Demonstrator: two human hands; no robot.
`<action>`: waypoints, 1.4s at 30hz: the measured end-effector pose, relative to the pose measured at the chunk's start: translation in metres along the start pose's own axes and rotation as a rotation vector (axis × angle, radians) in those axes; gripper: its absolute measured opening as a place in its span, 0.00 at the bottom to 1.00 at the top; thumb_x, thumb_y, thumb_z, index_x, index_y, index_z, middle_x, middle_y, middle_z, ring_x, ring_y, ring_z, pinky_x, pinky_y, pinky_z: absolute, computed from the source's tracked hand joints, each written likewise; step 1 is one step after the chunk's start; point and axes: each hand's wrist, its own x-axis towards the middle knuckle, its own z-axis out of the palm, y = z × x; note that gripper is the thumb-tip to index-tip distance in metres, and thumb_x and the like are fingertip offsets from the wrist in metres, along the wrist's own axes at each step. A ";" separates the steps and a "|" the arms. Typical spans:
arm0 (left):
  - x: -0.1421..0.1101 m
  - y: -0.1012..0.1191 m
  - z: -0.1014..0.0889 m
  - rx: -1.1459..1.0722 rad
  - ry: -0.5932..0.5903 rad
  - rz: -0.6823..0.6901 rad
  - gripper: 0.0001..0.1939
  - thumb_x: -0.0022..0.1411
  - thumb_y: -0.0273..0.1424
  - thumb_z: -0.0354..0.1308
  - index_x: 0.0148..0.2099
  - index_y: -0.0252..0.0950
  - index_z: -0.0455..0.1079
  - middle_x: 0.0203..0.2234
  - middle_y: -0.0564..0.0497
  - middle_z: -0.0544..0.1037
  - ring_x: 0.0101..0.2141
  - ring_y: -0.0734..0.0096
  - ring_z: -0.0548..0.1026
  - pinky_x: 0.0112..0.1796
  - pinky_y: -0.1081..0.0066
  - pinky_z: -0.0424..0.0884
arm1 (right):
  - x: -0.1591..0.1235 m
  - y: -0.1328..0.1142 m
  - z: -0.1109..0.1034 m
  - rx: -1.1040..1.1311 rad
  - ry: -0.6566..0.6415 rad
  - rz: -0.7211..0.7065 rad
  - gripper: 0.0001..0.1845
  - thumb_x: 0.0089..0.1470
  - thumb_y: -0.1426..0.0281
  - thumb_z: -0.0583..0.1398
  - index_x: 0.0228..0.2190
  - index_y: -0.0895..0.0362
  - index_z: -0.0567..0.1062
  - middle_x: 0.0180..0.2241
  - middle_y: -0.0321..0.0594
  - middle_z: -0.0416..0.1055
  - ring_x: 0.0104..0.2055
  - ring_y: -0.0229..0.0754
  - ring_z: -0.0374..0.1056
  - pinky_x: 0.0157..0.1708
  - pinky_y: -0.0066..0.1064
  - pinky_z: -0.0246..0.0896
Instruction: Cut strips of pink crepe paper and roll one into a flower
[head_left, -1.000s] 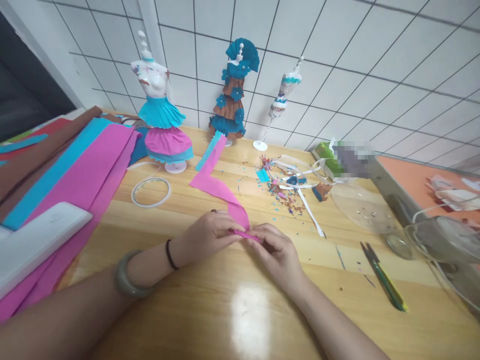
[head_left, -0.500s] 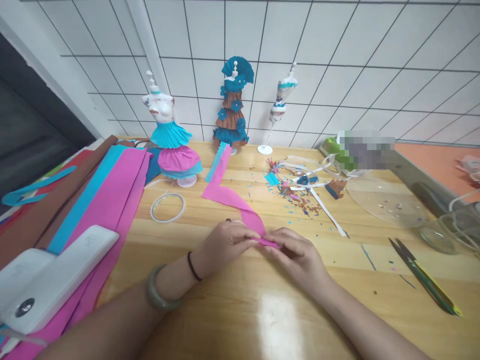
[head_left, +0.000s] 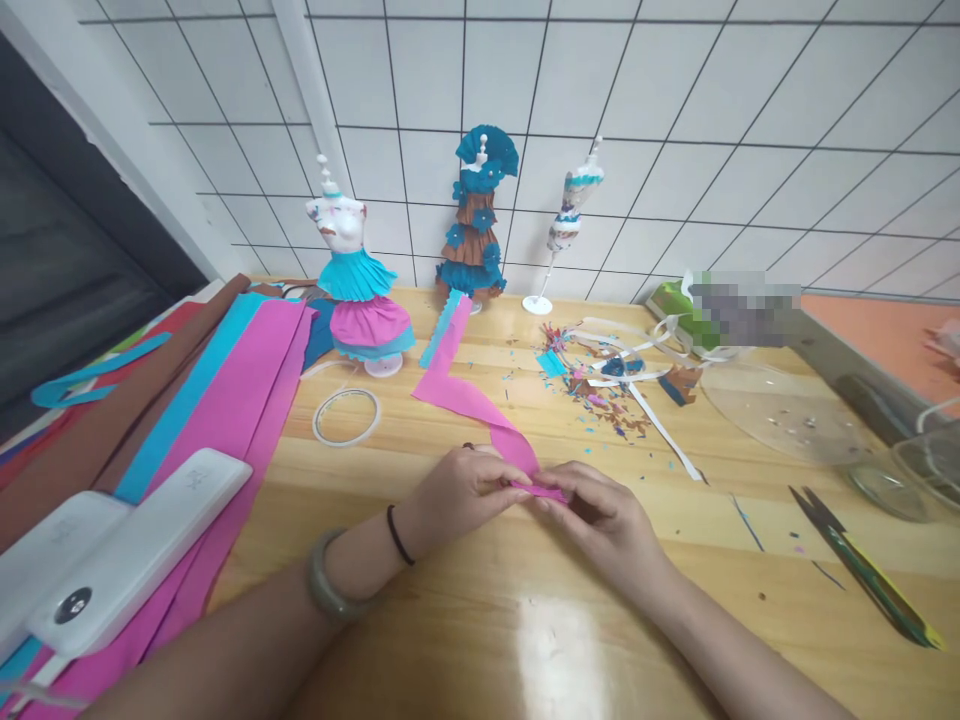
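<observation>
Both hands meet at the near end of a pink crepe paper strip (head_left: 472, 398). My left hand (head_left: 469, 495) pinches its gathered end between thumb and fingers. From the other side, my right hand (head_left: 600, 505) grips the same folded bit, its fingers curled and thumb underneath. Away from the hands the strip runs back over the table, bends, and ends in a blue-edged part near the middle dress form. A roll of double-sided tape (head_left: 346, 417) lies flat to the left of the strip. The folds between the fingertips are partly hidden.
Three small dress forms stand at the back: one in a blue and pink skirt (head_left: 364, 300), one in a teal and brown dress (head_left: 478, 225), one barely covered (head_left: 574, 205). Paper scraps (head_left: 600, 385), scissors (head_left: 862, 565), crepe sheets (head_left: 217, 385) and a white device (head_left: 150, 545) surround the hands.
The whole view has shifted slightly, so everything sits a little further right and lower. Both hands keep their grip on the pink strip, with hardly any movement of the fingers.
</observation>
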 end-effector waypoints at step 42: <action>0.000 -0.001 0.001 -0.230 0.020 -0.215 0.05 0.53 0.25 0.59 0.33 0.32 0.75 0.26 0.51 0.78 0.28 0.76 0.73 0.30 0.79 0.67 | -0.004 0.006 0.001 0.033 -0.003 0.030 0.10 0.51 0.72 0.60 0.38 0.55 0.75 0.33 0.42 0.74 0.34 0.39 0.70 0.32 0.28 0.66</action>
